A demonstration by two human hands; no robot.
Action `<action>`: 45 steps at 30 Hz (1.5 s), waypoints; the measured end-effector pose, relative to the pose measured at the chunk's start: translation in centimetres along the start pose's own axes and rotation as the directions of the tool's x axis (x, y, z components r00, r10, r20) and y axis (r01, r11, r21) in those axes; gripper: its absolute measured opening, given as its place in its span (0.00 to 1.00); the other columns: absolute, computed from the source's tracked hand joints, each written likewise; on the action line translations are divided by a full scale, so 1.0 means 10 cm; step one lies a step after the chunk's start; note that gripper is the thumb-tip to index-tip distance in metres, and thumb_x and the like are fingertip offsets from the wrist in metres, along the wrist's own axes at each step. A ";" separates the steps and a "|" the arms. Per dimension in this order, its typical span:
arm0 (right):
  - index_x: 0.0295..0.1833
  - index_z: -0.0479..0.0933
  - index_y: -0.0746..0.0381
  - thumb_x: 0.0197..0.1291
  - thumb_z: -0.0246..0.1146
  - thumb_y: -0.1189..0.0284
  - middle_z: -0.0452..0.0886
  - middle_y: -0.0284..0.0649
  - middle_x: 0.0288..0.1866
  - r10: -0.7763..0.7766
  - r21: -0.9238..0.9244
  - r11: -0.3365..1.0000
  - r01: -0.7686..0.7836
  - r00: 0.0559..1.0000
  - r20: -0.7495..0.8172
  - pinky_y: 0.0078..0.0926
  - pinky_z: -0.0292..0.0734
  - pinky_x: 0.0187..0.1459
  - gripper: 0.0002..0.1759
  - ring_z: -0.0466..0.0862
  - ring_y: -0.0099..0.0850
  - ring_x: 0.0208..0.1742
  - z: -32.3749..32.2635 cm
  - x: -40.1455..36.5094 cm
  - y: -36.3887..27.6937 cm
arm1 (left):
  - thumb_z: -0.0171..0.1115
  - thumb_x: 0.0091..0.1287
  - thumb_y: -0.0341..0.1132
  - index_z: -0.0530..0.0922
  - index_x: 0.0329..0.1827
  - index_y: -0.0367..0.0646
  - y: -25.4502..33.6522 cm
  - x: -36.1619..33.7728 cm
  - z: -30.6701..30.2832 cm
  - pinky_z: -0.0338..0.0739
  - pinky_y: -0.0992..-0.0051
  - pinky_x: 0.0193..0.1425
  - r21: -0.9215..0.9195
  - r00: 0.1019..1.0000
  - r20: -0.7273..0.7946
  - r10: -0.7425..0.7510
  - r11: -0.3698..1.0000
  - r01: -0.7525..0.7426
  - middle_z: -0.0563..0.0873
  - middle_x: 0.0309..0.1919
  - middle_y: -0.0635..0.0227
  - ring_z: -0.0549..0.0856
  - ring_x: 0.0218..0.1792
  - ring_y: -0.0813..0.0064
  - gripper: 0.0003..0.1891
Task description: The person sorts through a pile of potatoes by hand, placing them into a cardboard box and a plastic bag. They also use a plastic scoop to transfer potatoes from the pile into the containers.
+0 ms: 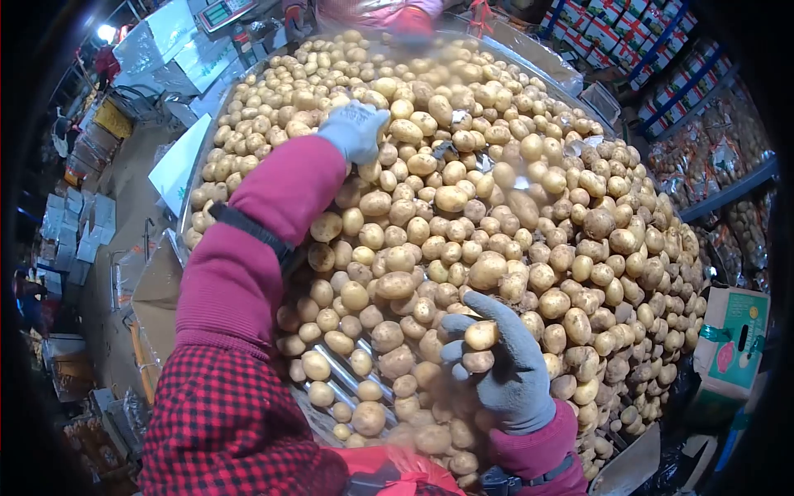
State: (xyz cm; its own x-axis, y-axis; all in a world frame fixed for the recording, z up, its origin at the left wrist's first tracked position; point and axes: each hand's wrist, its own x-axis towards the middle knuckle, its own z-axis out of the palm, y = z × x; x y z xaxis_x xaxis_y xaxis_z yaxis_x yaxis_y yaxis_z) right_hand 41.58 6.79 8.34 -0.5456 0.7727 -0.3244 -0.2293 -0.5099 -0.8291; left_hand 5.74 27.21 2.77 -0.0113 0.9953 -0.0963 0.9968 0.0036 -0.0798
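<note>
A large heap of potatoes covers a wide metal-edged table. My left hand, in a grey-white glove, reaches to the upper part of the heap; its fingers are bent down among the potatoes, and what they hold, if anything, is hidden. Lower down, my right hand, in a grey glove, is curled around two small potatoes between thumb and fingers. Metal slats show between the potatoes to the left of my right hand.
Across the heap stands another person in pink sleeves. A green box is at the right edge. White cartons are stacked at upper left. Red-and-white boxes fill a rack at upper right. Bagged potatoes lie beneath it.
</note>
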 end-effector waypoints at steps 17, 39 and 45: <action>0.78 0.68 0.62 0.71 0.57 0.84 0.82 0.48 0.64 -0.006 -0.004 1.000 0.006 0.999 -0.040 0.22 0.83 0.46 0.31 0.86 0.28 0.50 0.00 -0.03 0.05 | 0.64 0.77 0.35 0.82 0.68 0.41 -0.70 -2.92 0.37 0.75 0.66 0.73 -0.666 0.665 -0.593 -0.455 0.741 -0.087 0.86 0.63 0.55 0.83 0.66 0.61 0.19; 0.80 0.67 0.60 0.65 0.55 0.93 0.83 0.48 0.65 -0.027 -0.049 0.998 0.027 1.000 -0.004 0.16 0.81 0.45 0.38 0.88 0.25 0.51 -0.08 0.00 0.09 | 0.69 0.69 0.50 0.72 0.79 0.53 -0.33 -3.15 0.88 0.59 0.50 0.82 -0.509 0.825 -0.480 -0.298 0.861 0.015 0.70 0.78 0.46 0.68 0.77 0.42 0.36; 0.78 0.68 0.63 0.61 0.53 0.94 0.84 0.45 0.63 -0.116 -0.166 0.979 0.115 0.993 0.005 0.22 0.85 0.50 0.38 0.88 0.27 0.52 -0.04 -0.02 0.07 | 0.63 0.72 0.52 0.78 0.73 0.57 -0.26 -1.78 0.80 0.58 0.47 0.80 -0.068 0.837 -0.546 0.025 0.995 -0.074 0.73 0.75 0.55 0.68 0.77 0.48 0.27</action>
State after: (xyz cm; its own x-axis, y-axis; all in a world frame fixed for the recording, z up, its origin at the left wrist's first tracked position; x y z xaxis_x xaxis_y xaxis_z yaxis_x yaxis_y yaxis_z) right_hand 41.86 6.42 7.71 -0.5192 0.8249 -0.2236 -0.1537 -0.3474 -0.9250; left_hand 2.76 8.75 -3.28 0.0583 0.8864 0.4592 0.9980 -0.0633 -0.0044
